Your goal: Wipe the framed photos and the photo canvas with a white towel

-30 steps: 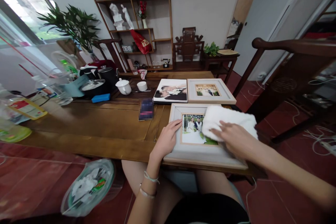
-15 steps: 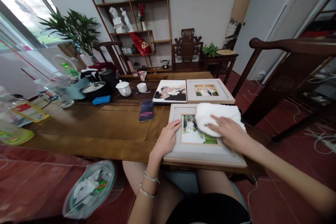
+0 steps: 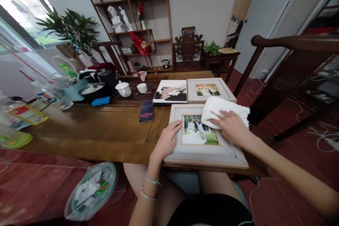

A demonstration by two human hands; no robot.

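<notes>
A picture frame (image 3: 206,156) with a wide pale border lies flat at the table's near edge, a wedding photo (image 3: 194,135) in its middle. On the frame's left border rests my left hand (image 3: 167,141), fingers stretched out and tips by the photo's edge. My right hand (image 3: 233,127) presses a folded white cloth (image 3: 218,106) onto the frame's upper right part, with the index finger pointing left. The cloth covers the photo's upper right corner and part of the border.
Behind lie a second framed photo (image 3: 227,91) and a photo album (image 3: 169,95). A dark phone-like object (image 3: 146,111), a white cup (image 3: 142,88), a lidded teapot (image 3: 123,89) and a blue block (image 3: 101,101) stand further left. A wooden chair (image 3: 275,74) is close on the right.
My right hand has slid the cloth a little up and to the right, uncovering more of the photo. The left hand stays on the frame.
</notes>
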